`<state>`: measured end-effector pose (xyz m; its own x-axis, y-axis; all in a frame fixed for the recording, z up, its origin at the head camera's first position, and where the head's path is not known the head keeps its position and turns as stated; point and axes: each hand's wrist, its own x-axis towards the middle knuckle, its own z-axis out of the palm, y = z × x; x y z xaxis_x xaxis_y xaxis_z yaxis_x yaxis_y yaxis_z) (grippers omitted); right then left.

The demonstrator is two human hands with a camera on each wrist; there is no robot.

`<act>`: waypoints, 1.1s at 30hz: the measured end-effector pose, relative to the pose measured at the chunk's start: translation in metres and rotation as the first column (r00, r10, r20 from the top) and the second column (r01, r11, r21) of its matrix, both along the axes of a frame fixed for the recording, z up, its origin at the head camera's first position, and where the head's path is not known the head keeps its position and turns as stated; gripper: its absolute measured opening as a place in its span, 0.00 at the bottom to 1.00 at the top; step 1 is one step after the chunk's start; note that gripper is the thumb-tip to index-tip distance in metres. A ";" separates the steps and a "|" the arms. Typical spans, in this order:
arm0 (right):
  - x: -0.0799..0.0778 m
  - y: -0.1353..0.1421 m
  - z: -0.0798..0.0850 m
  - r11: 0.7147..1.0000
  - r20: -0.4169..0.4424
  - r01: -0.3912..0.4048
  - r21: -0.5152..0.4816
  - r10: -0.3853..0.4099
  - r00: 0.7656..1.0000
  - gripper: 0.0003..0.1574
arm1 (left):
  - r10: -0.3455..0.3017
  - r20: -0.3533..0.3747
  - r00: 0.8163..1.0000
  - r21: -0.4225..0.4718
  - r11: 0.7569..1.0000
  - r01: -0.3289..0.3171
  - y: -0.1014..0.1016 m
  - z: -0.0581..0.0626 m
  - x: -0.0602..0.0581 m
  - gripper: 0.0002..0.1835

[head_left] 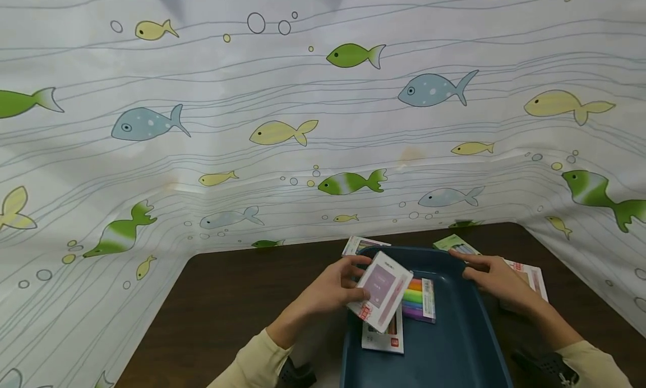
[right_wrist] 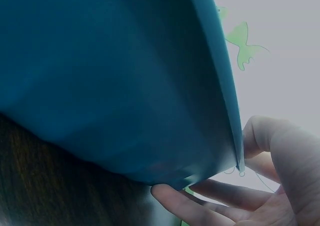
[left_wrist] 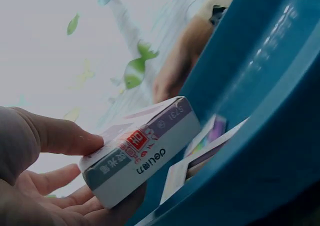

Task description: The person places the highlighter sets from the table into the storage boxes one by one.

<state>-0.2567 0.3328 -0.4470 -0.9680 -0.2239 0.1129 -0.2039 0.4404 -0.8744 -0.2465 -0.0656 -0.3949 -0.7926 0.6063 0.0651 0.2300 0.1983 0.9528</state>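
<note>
My left hand (head_left: 328,287) grips a white and purple highlighter box (head_left: 382,291) over the left side of a blue bin (head_left: 454,349). In the left wrist view, the thumb lies on the printed top face of the box (left_wrist: 140,151) and the fingers are beneath it. A rainbow-coloured pack (head_left: 419,301) and a white pack with a window (head_left: 383,340) lie inside the bin, the latter partly hidden by the held box. At the far right corner, my right hand (head_left: 497,278) touches the bin with extended fingers (right_wrist: 180,203), its thumb beside the rim.
Behind the bin's left corner lies a white pack (head_left: 360,244). A green pack (head_left: 454,243) and a white and pink box (head_left: 530,276) are on the right, partly covered by the bin or right hand. Fish-patterned cloth (head_left: 282,169) encloses the dark table (head_left: 227,309).
</note>
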 end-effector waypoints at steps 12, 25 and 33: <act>0.002 0.000 -0.004 1.000 -0.003 -0.006 -0.012 0.006 1.000 0.34 | 0.001 0.011 1.000 0.002 1.000 -0.001 0.014 -0.011 0.011 0.30; 0.000 0.001 0.000 1.000 0.003 -0.004 -0.004 0.004 1.000 0.34 | 0.140 -0.487 0.862 -0.074 0.977 -0.200 0.023 -0.023 0.007 0.28; -0.003 0.002 0.000 1.000 -0.002 -0.012 0.005 0.012 1.000 0.34 | 0.193 -0.493 0.848 -0.032 0.970 -0.240 0.017 -0.026 -0.002 0.25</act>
<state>-0.2595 0.3345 -0.4473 -0.9651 -0.2358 0.1139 -0.2109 0.4419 -0.8719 -0.2483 -0.0488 -0.4209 -0.7866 0.4448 0.4283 0.5979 0.3754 0.7082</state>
